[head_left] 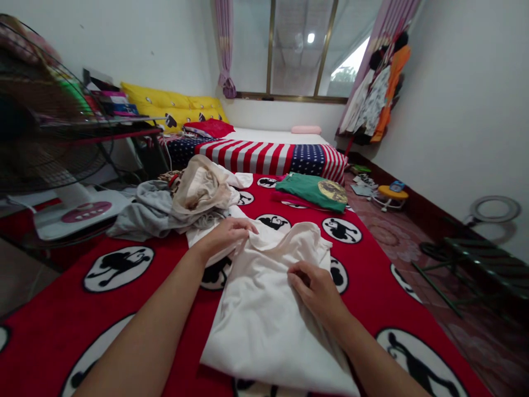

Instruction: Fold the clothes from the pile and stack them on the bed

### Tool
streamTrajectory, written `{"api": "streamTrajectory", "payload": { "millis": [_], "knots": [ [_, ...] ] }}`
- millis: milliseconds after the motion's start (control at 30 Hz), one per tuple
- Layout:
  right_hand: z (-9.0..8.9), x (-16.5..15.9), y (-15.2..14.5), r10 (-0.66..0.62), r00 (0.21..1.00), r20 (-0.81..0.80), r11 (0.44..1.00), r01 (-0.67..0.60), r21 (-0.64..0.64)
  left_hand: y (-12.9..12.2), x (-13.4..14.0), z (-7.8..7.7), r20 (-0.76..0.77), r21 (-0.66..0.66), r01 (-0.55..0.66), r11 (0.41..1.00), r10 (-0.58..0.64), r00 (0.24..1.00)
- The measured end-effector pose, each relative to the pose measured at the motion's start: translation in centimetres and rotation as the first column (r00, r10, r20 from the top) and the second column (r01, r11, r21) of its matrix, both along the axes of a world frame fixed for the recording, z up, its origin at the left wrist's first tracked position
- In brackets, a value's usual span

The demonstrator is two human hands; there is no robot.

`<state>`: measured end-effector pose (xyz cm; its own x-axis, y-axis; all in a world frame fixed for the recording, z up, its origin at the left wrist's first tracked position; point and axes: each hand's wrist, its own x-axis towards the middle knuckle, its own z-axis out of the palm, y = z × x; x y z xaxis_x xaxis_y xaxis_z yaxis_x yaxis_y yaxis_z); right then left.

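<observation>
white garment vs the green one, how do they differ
The white garment is rumpled, the green garment folded flat. The white garment shows no print, the green garment a round yellowish one. The white garment lies nearer the camera than the green garment. Both lie over the red blanket.

Forearms (159,317) bare, tapering; left grip (229,231), right grip (314,284) bare.
</observation>
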<state>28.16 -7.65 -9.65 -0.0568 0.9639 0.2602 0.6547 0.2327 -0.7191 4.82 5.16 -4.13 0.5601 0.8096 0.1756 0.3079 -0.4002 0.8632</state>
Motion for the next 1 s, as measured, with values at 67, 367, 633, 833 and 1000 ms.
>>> {"api": "streamTrajectory", "payload": {
  "millis": [67,367,633,833,1000],
  "knots": [
    [0.0,0.0,0.1,-0.005,1.000,0.006,1.000,0.005,0.004,0.0,-0.2,0.3,0.086,-0.054,-0.014,0.998,0.018,0.996],
    [0.2,-0.2,-0.1,-0.048,0.998,-0.049,0.999,0.048,-0.013,0.8,1.2,-2.8,0.465,-0.497,-0.121,0.859,0.382,0.799],
    [0.1,3.4,1.8,-0.421,0.903,-0.089,0.893,0.430,0.134,0.1,0.7,-1.2,-0.144,-0.230,-0.484,0.844,0.463,0.875],
    [-0.2,3.4,2.4,-0.331,0.943,-0.046,0.934,0.334,0.125,0.0,0.7,-1.9,-0.282,-0.025,-0.432,0.901,0.409,0.868],
    [1.1,2.3,1.7,-0.179,0.681,-0.710,0.978,0.201,-0.054,-0.2,1.5,-1.3,0.073,-0.024,-0.316,0.948,0.317,0.946]
  ]
}}
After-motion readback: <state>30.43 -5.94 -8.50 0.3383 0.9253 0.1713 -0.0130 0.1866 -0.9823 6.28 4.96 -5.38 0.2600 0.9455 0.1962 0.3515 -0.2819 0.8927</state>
